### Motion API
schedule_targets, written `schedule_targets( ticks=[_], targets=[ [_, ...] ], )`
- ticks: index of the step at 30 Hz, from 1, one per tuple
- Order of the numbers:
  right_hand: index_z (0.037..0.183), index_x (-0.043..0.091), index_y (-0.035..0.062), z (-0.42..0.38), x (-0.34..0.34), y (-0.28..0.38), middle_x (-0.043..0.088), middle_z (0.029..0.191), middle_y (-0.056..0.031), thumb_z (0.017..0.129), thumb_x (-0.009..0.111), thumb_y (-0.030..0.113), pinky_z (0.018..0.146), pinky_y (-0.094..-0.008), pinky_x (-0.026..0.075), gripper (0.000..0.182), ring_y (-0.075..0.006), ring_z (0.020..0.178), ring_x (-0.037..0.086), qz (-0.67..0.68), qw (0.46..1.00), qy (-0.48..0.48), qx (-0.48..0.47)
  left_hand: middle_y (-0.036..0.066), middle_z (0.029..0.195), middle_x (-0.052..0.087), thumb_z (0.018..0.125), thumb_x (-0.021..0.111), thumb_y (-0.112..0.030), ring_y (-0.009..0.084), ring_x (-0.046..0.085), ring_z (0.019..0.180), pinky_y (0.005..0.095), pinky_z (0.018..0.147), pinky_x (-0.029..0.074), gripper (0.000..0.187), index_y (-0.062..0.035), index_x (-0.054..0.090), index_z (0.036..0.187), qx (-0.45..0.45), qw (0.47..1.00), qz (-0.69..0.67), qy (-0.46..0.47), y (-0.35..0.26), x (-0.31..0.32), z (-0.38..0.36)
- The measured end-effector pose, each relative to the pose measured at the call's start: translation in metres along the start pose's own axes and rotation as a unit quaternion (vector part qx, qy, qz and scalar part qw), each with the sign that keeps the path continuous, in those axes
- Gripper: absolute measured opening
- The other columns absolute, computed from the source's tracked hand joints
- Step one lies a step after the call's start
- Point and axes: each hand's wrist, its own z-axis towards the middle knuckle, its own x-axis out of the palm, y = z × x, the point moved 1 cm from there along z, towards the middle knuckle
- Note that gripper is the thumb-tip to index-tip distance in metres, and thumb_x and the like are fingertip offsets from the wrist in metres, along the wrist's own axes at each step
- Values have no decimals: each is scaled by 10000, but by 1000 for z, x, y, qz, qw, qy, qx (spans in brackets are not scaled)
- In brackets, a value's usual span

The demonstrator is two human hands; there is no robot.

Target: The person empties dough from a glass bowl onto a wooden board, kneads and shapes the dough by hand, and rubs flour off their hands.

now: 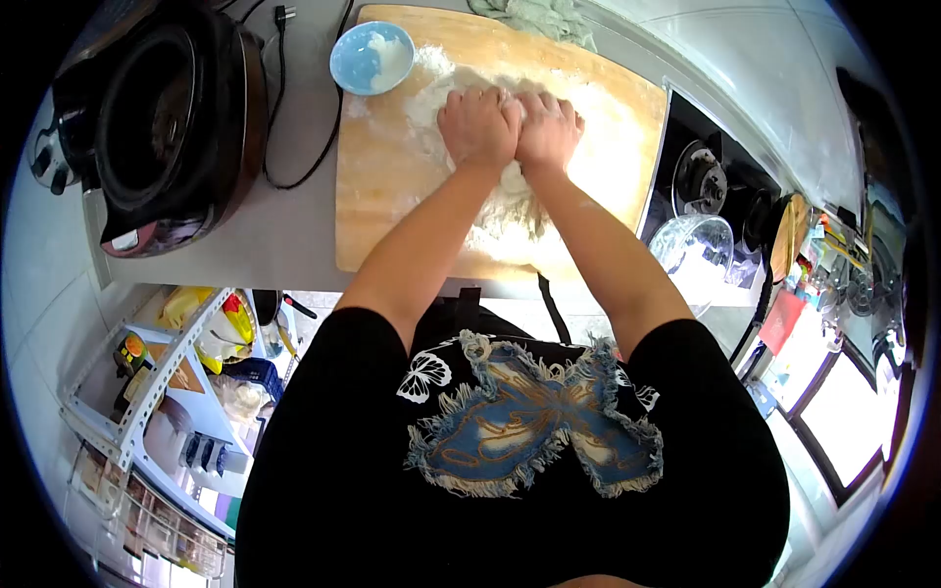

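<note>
My left hand point(479, 127) and my right hand point(549, 130) press side by side on floury dough point(514, 188), their inner edges touching. The fingers of both hands are curled over at the far side, and much of the dough is hidden under them. It lies on a large wooden board point(377, 211) dusted with flour. At the board's far left corner stands a light blue bowl point(355, 65) with white residue inside.
A black appliance point(181, 127) stands on the left, its plug and cord point(282, 98) beside the board. Right of the board are a clear bowl point(694, 250) and a stove point(701, 176). A greenish cloth point(539, 18) lies behind. Storage shelves point(186, 392) stand below left.
</note>
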Motion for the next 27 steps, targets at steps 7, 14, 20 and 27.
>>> schedule_targets(
  ticks=[7, 14, 20, 27],
  targets=[
    [1302, 622, 245, 42, -18, -8, 607, 1366, -48, 978, 444, 501, 1053, -479, 386, 450, -309, 1232, 557, 87, 973, 215, 8, 100, 985, 716, 969, 441, -520, 236, 666, 1036, 424, 866, 519, 540, -48, 702, 1011, -89, 978, 44, 185, 10, 18, 40],
    [1273, 663, 184, 10, -121, 13, 637, 1325, -137, 942, 532, 379, 1040, -451, 458, 406, -316, 1224, 603, -51, 956, 290, 21, 122, 985, 670, 913, 637, -393, 247, 667, 930, 364, 839, 532, 436, -47, 578, 1171, -69, 942, -147, 293, -57, -108, -58],
    [1026, 748, 158, -75, -83, -15, 711, 1105, -84, 909, 543, 313, 974, -441, 465, 282, -313, 1039, 630, -45, 985, 140, -93, 178, 1223, 552, 705, 847, -404, 323, 535, 1132, 439, 963, 460, 793, -91, 486, 1337, -42, 965, -193, 174, -18, -104, -129],
    [957, 748, 206, -74, -37, -14, 676, 1048, -38, 866, 563, 266, 1057, -476, 367, 214, -274, 1095, 571, -30, 994, -40, -100, 208, 1300, 476, 643, 900, -390, 394, 448, 1224, 490, 1047, 393, 1009, -52, 387, 1443, -48, 971, -108, 205, 23, -41, -120]
  ],
)
